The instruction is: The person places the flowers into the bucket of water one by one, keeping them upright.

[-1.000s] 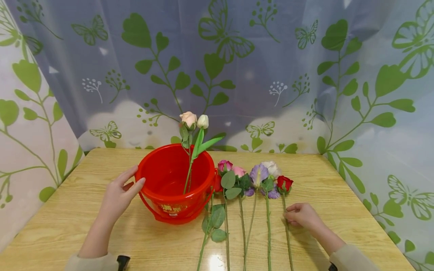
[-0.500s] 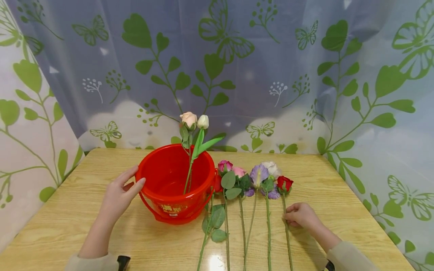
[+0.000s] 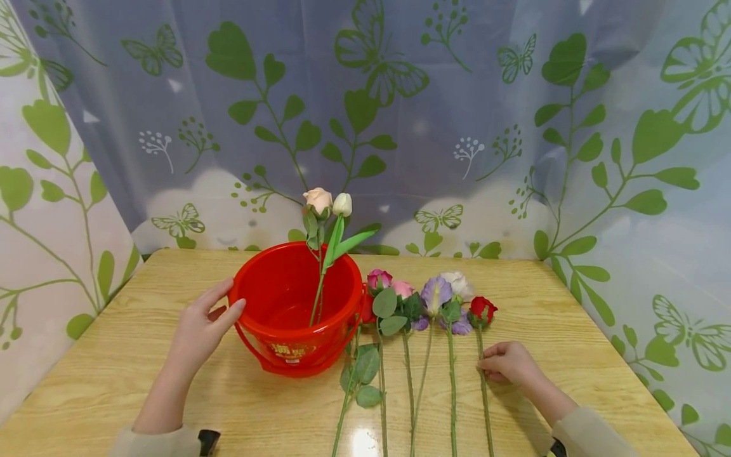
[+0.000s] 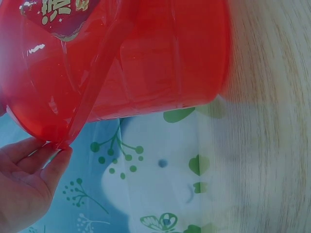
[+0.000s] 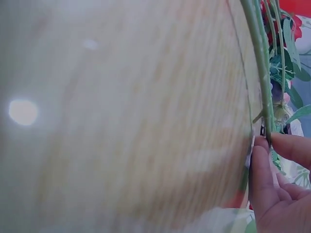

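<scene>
My left hand (image 3: pixel 197 330) grips the left rim of a red plastic bucket (image 3: pixel 294 348). In the left wrist view, its fingers (image 4: pixel 53 170) meet at the rim where the bucket's handle (image 4: pixel 99 73) joins. A peach rose (image 3: pixel 317 200) and a white tulip (image 3: pixel 342 205) stand tilted inside the bucket. On the right, my right hand (image 3: pixel 511 366) pinches the stem of a red rose (image 3: pixel 483 309) between thumb and fingers. The right wrist view shows the green stem (image 5: pixel 265 87) running up from the pinch, close over the tabletop.
Several flowers lie in a row between bucket and right hand: a magenta rose (image 3: pixel 379 279), a pink one (image 3: pixel 402 289), a purple iris (image 3: pixel 436 294) and a white bloom (image 3: pixel 457 285). Behind the wooden table (image 3: pixel 188 270) hangs a patterned curtain (image 3: pixel 434 76).
The red rose's head has shifted slightly to the right, with my right hand still pinching its stem. My left hand stays on the bucket's rim.
</scene>
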The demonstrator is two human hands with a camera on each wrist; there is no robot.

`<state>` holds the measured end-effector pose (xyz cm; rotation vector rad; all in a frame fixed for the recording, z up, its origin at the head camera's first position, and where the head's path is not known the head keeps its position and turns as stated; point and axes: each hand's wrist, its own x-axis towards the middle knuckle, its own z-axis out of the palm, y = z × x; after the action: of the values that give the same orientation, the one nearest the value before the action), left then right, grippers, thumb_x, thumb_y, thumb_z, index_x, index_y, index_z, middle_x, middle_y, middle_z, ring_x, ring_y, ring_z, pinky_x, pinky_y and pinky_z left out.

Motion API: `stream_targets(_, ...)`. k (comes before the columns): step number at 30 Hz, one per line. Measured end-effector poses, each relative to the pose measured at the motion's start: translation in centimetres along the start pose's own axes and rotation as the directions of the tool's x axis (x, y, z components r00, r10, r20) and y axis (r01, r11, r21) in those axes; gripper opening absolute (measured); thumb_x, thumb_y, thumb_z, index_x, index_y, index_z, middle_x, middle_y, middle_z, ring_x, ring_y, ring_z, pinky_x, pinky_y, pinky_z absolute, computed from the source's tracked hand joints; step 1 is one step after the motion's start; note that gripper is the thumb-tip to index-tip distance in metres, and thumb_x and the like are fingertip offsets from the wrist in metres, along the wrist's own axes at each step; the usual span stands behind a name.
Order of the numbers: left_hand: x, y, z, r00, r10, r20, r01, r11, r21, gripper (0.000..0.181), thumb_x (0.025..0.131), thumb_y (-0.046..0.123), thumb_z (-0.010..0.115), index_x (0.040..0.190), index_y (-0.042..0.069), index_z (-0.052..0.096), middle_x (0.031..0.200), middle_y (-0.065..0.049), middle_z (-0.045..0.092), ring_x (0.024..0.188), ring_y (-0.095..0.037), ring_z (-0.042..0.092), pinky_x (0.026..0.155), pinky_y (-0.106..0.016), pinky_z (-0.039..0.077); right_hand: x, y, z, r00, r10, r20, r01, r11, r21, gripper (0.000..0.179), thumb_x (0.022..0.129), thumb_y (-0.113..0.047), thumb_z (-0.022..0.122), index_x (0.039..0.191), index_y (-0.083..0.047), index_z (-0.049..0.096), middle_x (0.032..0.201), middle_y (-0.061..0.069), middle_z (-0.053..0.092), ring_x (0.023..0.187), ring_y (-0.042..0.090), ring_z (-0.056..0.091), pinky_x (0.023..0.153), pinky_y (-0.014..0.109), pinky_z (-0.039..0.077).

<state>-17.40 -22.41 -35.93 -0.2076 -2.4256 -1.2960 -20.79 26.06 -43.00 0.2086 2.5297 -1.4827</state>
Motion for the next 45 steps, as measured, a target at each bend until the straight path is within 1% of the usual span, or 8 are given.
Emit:
stream_targets(5, 0.1, -0.1, 0.0, 1.0, 0.007, -0.002, -0.007, 1.0, -0.001, 0.052, 0.086, 0.019, 0.059, 0.127, -0.008, 0.042, 0.127, -0.024, 0.044, 0.116, -0.036, 0.041, 0.08, -0.039, 0.043, -0.1, 0.1, -0.3, 1.0, -0.011, 0.016, 0.01, 0.999, 0.053, 0.027, 0.077, 0.0, 0.062, 0.095, 0.019, 0.053, 0.07, 0.005, 0.058, 0.06, 0.013, 0.057, 0.057, 0.026, 0.053)
stream_targets(12, 0.1, 0.0, 0.0, 1.0, 0.014, -0.004, -0.014, 1.0, 0.002, 0.052, 0.086, 0.021, 0.059, 0.127, -0.007, 0.043, 0.126, -0.023, 0.045, 0.115, -0.036, 0.041, 0.08, -0.037, 0.044, -0.5, -0.2, -0.6, 1.0, -0.024, -0.007, 0.024, 0.994, 0.105, 0.027, 0.077, 0.002, 0.059, 0.096, 0.02, 0.051, 0.07, 0.005, 0.058, 0.06, 0.012, 0.058, 0.056, 0.025, 0.053)
stream_targets(21, 0.1, -1.1, 0.3, 0.999, 0.035, -0.026, -0.036, 0.999, -0.037, 0.052, 0.086, 0.024, 0.059, 0.126, -0.005, 0.045, 0.125, -0.022, 0.046, 0.115, -0.034, 0.042, 0.08, -0.035, 0.047, -1.2, -1.1, -1.1, 0.998, -0.06, -0.005, 0.06, 0.991, 0.121, 0.031, 0.08, 0.002, 0.057, 0.102, 0.022, 0.047, 0.078, 0.009, 0.061, 0.068, 0.014, 0.06, 0.063, 0.031, 0.054)
stream_targets(24, 0.1, -1.0, 0.3, 0.999, 0.026, -0.026, -0.027, 0.999, -0.033, 0.051, 0.086, 0.022, 0.059, 0.126, -0.006, 0.045, 0.125, -0.021, 0.046, 0.115, -0.033, 0.043, 0.08, -0.034, 0.046, -1.3, -1.4, -1.3, 0.998, -0.062, -0.003, 0.062, 0.992, 0.11, 0.031, 0.081, 0.001, 0.057, 0.103, 0.021, 0.047, 0.079, 0.01, 0.061, 0.069, 0.015, 0.06, 0.064, 0.031, 0.054)
stream_targets(25, 0.1, -0.6, 0.2, 1.0, 0.016, -0.013, -0.016, 1.0, -0.008, 0.052, 0.086, 0.023, 0.058, 0.126, -0.007, 0.043, 0.126, -0.023, 0.045, 0.115, -0.035, 0.042, 0.08, -0.037, 0.044, -1.4, -1.5, -1.3, 0.998, -0.066, -0.002, 0.066, 0.992, 0.108, 0.032, 0.081, 0.001, 0.056, 0.104, 0.021, 0.046, 0.08, 0.01, 0.062, 0.07, 0.015, 0.06, 0.064, 0.031, 0.054)
stream_targets(30, 0.0, -0.2, 0.1, 1.0, 0.011, -0.003, -0.011, 1.0, -0.008, 0.051, 0.086, 0.017, 0.059, 0.127, -0.007, 0.042, 0.126, -0.023, 0.044, 0.116, -0.036, 0.041, 0.08, -0.037, 0.043, -1.6, -2.3, -1.5, 0.998, -0.067, -0.001, 0.067, 0.991, 0.117, 0.035, 0.082, -0.001, 0.057, 0.108, 0.02, 0.045, 0.084, 0.013, 0.063, 0.071, 0.015, 0.061, 0.066, 0.03, 0.054)
stream_targets(39, 0.0, -0.2, 0.1, 1.0, 0.015, -0.008, -0.014, 1.0, 0.004, 0.051, 0.086, 0.021, 0.058, 0.127, -0.007, 0.043, 0.126, -0.022, 0.045, 0.115, -0.035, 0.041, 0.08, -0.036, 0.044, -2.0, -3.4, -1.4, 0.997, -0.076, 0.008, 0.074, 0.986, 0.149, 0.036, 0.082, -0.002, 0.058, 0.109, 0.02, 0.045, 0.085, 0.012, 0.062, 0.072, 0.014, 0.061, 0.067, 0.029, 0.053)
stream_targets(45, 0.0, -0.3, 0.1, 1.0, 0.017, -0.014, -0.017, 1.0, -0.002, 0.051, 0.086, 0.018, 0.059, 0.127, -0.007, 0.043, 0.126, -0.023, 0.045, 0.115, -0.035, 0.042, 0.08, -0.037, 0.043, -2.2, -4.2, -1.2, 0.997, -0.082, 0.011, 0.079, 0.983, 0.167, 0.039, 0.083, -0.004, 0.058, 0.111, 0.019, 0.044, 0.089, 0.014, 0.061, 0.075, 0.015, 0.061, 0.07, 0.029, 0.053)
